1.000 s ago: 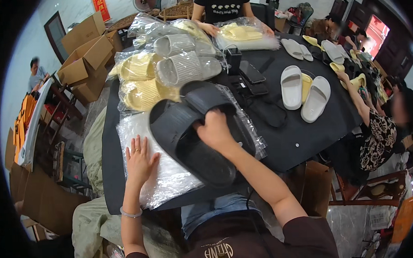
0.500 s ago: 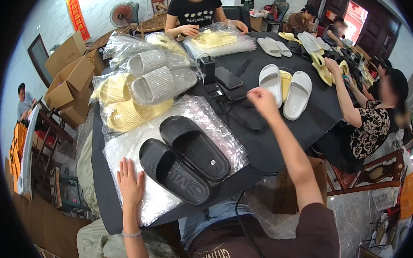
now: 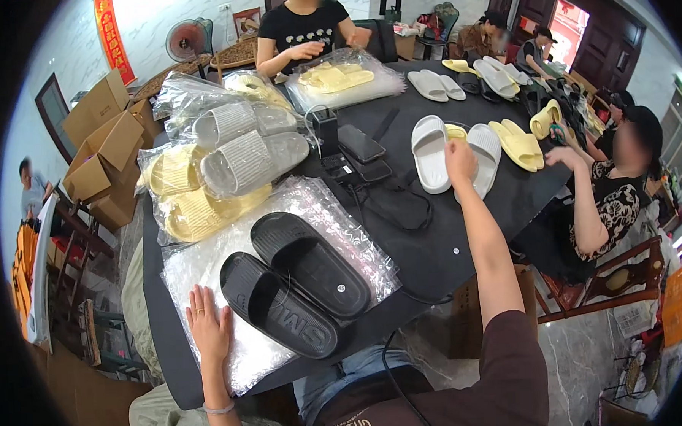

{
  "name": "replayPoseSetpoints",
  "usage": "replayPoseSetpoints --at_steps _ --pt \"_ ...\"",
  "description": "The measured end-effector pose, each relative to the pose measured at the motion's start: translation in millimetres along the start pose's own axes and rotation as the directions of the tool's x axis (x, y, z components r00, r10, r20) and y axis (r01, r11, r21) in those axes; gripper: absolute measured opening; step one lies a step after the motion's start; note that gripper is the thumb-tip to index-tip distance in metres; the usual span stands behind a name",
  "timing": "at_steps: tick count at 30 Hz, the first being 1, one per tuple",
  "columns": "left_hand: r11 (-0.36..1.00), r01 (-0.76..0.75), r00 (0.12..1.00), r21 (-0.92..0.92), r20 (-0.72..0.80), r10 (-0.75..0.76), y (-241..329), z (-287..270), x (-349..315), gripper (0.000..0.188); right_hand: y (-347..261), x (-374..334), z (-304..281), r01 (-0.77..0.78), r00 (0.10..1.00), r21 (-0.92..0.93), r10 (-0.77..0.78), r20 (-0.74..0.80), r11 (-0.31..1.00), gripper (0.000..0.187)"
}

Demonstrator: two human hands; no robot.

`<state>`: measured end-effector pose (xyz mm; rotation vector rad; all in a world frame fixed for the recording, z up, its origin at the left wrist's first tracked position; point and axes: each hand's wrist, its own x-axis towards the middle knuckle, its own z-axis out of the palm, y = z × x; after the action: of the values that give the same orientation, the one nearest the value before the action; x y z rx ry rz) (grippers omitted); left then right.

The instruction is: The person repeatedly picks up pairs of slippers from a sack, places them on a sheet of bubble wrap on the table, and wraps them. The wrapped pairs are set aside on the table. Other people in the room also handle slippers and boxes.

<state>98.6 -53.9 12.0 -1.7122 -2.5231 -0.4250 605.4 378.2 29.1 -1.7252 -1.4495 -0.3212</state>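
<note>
My left hand (image 3: 209,325) lies flat, fingers spread, on a stack of clear plastic bags (image 3: 249,373) at the table's near left. Beside it, a pair of black slide slippers (image 3: 298,272) rests on the bags, toes toward the far left. My right hand (image 3: 461,164) reaches out with curled fingers between a left white slipper (image 3: 431,163) and a right white slipper (image 3: 485,157). A yellow slipper (image 3: 455,132) shows partly behind the hand. My fingertips are hidden, so whatever they grip cannot be made out.
Bagged grey slippers (image 3: 248,167) and yellow slippers (image 3: 181,216) are piled at left. A phone (image 3: 361,143), black box (image 3: 324,130) and cables occupy the middle. A yellow pair (image 3: 517,144) lies near a co-worker's hand (image 3: 563,156). Another person stands opposite. Cardboard boxes (image 3: 107,162) stand at left.
My right hand has moved in over the white slippers. The co-worker at right has put a yellow pair down on the table. My left hand stays on the bags; the view has shifted slightly.
</note>
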Motion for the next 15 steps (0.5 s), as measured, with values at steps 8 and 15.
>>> replayPoseSetpoints --at_steps 8,15 --pt "1.000 0.004 1.000 0.014 0.013 -0.004 -1.5 -0.4 0.2 0.058 67.9 54.4 -14.8 -0.257 0.782 0.966 0.584 0.218 -0.017 0.019" --pt "1.000 -0.007 1.000 -0.025 0.001 0.007 0.4 -0.8 1.6 0.061 123.5 80.0 -19.1 -0.113 0.896 0.959 0.390 0.211 -0.260 0.007"
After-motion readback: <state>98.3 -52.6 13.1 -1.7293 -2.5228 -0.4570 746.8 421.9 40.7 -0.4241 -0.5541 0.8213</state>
